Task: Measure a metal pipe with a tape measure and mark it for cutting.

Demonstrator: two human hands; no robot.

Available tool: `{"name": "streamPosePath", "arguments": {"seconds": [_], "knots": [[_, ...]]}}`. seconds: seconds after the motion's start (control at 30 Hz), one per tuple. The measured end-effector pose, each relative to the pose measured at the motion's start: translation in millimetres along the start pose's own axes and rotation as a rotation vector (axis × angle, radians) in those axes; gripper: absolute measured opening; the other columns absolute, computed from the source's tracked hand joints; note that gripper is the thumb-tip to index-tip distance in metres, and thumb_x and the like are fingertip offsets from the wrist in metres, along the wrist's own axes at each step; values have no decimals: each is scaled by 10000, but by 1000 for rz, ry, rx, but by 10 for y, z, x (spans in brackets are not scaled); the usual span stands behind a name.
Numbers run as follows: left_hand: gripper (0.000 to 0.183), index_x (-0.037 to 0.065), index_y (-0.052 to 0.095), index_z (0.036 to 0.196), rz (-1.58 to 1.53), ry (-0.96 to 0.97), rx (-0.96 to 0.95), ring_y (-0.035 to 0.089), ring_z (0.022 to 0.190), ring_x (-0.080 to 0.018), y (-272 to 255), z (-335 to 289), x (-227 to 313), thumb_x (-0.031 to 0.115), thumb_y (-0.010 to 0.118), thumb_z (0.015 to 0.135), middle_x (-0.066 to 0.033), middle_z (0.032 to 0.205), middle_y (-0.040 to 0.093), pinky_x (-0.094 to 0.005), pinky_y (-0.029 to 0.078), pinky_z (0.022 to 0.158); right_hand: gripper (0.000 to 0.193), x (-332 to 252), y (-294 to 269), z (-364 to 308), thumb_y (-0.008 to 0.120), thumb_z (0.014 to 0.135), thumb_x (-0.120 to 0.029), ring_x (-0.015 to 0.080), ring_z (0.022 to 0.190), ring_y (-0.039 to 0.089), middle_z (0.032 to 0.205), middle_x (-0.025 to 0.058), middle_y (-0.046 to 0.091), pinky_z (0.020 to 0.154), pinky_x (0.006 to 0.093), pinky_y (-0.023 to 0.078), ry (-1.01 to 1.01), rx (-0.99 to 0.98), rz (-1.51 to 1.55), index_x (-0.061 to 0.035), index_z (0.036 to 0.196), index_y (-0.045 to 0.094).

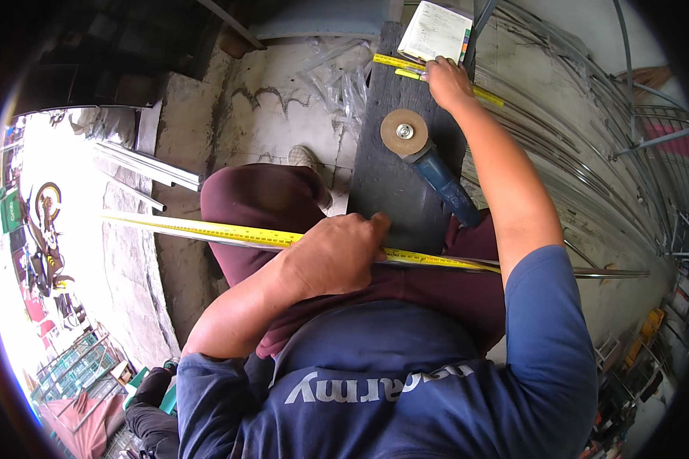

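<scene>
My left hand [337,254] is closed around a yellow tape measure blade [249,234], which runs across my lap along a thin shiny metal tube [597,272]. Out ahead, my right hand [448,81] reaches over a dark bench [371,164], its fingers bent down beside an open notebook [435,32]. Another yellow marked strip [486,96] passes beneath that hand, and a yellow-green pen or marker [408,74] lies by the fingertips. What those fingers pinch is hidden. Between my hands, an angle grinder [445,183] with a brown disc rests on the bench.
Many long metal tubes [543,145] lie on the floor to the right, near a metal frame [635,84]. Clear plastic wrap [348,96] sits left of the bench. Metal profiles [149,164] stick out at left. A person's dark-clothed leg [149,405] shows at lower left.
</scene>
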State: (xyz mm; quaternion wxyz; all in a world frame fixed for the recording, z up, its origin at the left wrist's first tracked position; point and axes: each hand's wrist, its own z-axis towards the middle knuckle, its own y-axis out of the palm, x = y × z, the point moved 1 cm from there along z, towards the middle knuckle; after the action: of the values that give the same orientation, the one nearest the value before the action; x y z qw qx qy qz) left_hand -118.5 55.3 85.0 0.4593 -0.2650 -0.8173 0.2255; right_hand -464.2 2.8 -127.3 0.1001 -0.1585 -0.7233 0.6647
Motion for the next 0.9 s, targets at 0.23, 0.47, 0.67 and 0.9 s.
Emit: {"name": "streamPosePath", "arguments": {"seconds": [0.23, 0.47, 0.67, 0.9], "knots": [[192, 7, 589, 1004, -39, -12, -5, 713, 795, -422, -14, 14, -1, 107, 714, 899, -204, 768, 699, -512, 551, 764, 371, -120, -178, -62, 643, 1005, -212, 346, 1294, 592, 1314, 174, 639, 1069, 526, 471, 11, -155, -30, -60, 1344, 643], [219, -6, 590, 1018, -10, -23, -15, 711, 804, -434, 2, 19, -28, 105, 722, 883, -219, 782, 703, -516, 550, 772, 250, -50, -133, -40, 493, 1059, -186, 468, 1091, 675, 1192, 295, 671, 938, 563, 541, -42, 36, 213, -7, 1214, 571], [279, -70, 631, 1037, -36, 51, 1, 729, 862, -452, -26, 6, 13, 80, 705, 813, -280, 820, 715, -529, 572, 787, 237, 98, 67, -8, 565, 1040, -210, 496, 998, 668, 1016, 289, 704, 831, 556, 516, 62, 17, 399, -1, 1069, 673], [311, -52, 674, 1023, -7, 19, -34, 732, 973, -429, 70, 84, 19, 117, 769, 780, -267, 915, 738, -488, 589, 853, 251, 379, 589, 40, 576, 1052, -247, 515, 1013, 651, 1065, 283, 703, 852, 547, 512, 86, 124, 434, -27, 1155, 638]]}}
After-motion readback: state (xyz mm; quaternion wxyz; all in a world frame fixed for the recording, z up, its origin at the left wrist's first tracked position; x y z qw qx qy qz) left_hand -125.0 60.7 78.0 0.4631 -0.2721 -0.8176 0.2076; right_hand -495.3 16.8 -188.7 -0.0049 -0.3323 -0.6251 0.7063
